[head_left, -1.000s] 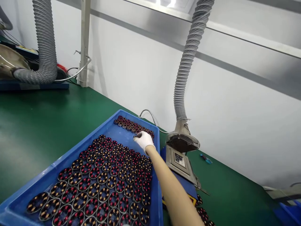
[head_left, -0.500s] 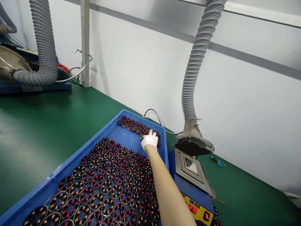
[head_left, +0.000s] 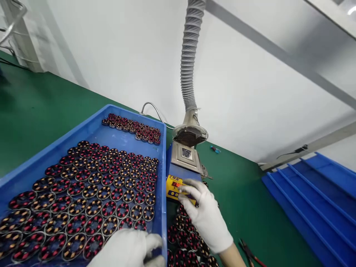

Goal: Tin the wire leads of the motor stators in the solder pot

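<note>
Two hands, left hand (head_left: 126,249) at 7 o'clock, right hand (head_left: 208,217) at 5. Ringed parts (head_left: 119,181) past counting, three groups: two in one tray (head_left: 118,140) at 8, one at 6. Singles: corrugated duct (head_left: 189,59), 12; machine (head_left: 182,172), 6; red-handled pliers (head_left: 247,252), 5.

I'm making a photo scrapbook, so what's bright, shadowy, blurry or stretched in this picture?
In the head view, a light glares at the top right; in the head view, a soft shadow marks the wall beside the post; also in the head view, the left hand looks slightly blurred and the rings at bottom left look stretched.
</note>
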{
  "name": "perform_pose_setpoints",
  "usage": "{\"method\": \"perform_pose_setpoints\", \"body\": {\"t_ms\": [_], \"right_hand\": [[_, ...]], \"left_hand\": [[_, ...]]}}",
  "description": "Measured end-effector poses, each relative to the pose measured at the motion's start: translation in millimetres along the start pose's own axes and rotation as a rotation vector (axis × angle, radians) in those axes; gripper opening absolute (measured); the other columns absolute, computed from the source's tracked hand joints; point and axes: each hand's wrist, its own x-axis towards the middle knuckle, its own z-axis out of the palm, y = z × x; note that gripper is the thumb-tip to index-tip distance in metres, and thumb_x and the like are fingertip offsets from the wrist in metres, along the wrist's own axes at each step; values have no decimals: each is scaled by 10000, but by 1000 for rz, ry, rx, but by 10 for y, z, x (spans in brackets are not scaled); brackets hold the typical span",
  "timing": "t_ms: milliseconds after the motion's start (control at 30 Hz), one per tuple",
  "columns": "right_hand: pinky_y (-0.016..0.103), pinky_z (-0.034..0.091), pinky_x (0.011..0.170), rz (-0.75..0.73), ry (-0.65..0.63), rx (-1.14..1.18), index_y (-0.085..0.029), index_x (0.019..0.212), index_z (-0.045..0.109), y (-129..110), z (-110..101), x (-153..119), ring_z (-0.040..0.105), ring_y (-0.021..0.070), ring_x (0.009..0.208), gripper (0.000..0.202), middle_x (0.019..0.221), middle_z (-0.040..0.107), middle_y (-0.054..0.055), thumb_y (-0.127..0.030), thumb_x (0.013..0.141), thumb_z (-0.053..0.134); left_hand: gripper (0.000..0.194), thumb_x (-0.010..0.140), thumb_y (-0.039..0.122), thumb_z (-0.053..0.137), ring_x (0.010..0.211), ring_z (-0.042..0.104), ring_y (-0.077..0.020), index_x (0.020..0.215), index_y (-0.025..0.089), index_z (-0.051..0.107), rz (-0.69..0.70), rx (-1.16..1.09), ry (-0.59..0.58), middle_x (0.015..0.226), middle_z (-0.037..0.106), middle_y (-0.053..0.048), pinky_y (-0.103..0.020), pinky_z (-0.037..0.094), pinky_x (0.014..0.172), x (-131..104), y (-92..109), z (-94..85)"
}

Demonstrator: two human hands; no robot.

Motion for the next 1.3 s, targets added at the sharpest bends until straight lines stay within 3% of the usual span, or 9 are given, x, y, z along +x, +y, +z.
{"method": "perform_pose_setpoints", "body": {"t_ms": [200,400,633,767,900,1000,1133,1200,1300], "right_hand": [[414,445,841,214,-347,-99,-202,854,717,264,202,-545,575,273,960,256,998,648,121,-237,857,463],[493,386,899,151,-370,-234,-144,1025,684,20,346,-426,486,370,1095,302,1157,569,209,-180,781,509],[592,354,858,207,-258,38,-66,691,704,-9,489,-186,497,445,1045,189,1100,594,303,0,600,552],[461,449,815,228,-95,428,-151,601,625,118,304,-134,595,304,882,67,895,671,161,-181,661,624],[345,517,625,211,70,795,-193,819,595,160,97,-34,619,196,657,357,730,652,58,-529,700,604],[336,530,622,173,142,1229,-248,1024,571,13,9,35,638,184,657,473,771,663,35,-550,670,656],[366,497,839,91,224,1568,-295,899,666,-283,-209,50,641,218,886,366,924,693,39,-466,594,772],[356,477,862,38,287,1460,-301,841,693,-376,-391,9,628,218,890,292,908,693,33,-459,607,767],[347,486,775,-56,264,1291,-295,796,711,-383,-640,-85,608,213,774,289,787,663,34,-487,588,768]], "left_hand": [[210,815,317,485,739,667,-200,869,300,688,-67,-42,-10,813,727,-4,-220,438,641,-38,122,-46],[216,837,328,463,670,640,-171,822,272,671,-56,11,-1,750,707,15,-201,399,594,-49,137,-25],[237,842,346,455,617,630,-171,756,244,651,-78,191,73,687,687,9,-217,374,548,-27,140,26],[206,835,301,477,686,659,-157,817,247,675,-44,79,151,781,721,20,-198,457,625,-24,101,22],[301,790,311,533,894,661,-211,1064,225,625,49,89,496,1051,698,-40,-261,534,738,-2,174,-109],[502,741,299,585,1112,559,-256,1230,243,486,251,227,744,1264,575,-81,-369,483,915,78,478,-291],[435,752,233,584,945,633,-242,1168,255,460,589,467,1108,1101,659,-74,-370,533,772,254,909,-418],[374,781,213,541,917,635,-218,1139,287,463,611,390,1126,1053,677,-31,-358,526,759,331,990,-414],[433,755,184,601,974,610,-169,1141,346,493,630,190,922,1087,658,39,-292,498,842,374,988,-395]]}}
